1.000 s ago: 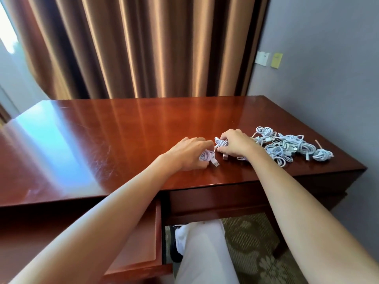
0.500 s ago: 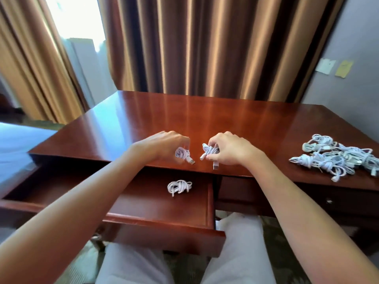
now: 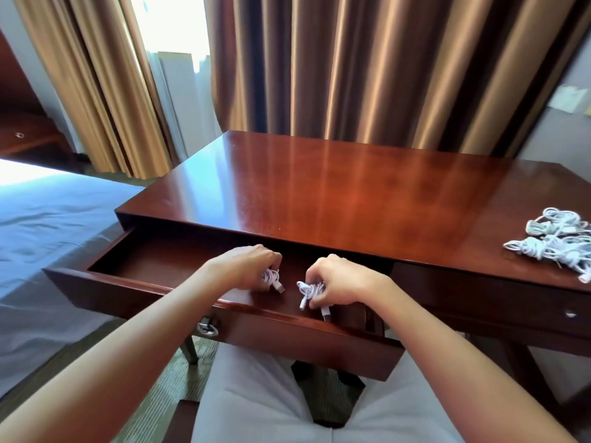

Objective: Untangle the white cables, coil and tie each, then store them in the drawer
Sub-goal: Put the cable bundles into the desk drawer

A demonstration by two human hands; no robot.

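Note:
Both hands reach into the open wooden drawer under the desk's left side. My left hand grips a small coiled white cable whose USB plug sticks out to the right. My right hand holds a second coiled white cable, with two plug ends hanging below the fingers near the drawer's front rail. A pile of several white cables lies on the desk top at the far right. The cable seen earlier on the drawer floor is hidden behind my hands.
The glossy brown desk top stretches ahead. A metal pull sits on the drawer front. A bed stands at the left, curtains hang behind, and my legs in light trousers are under the drawer.
Both hands carried their coiled cables from the desk top down into the open drawer. My view swung left and down.

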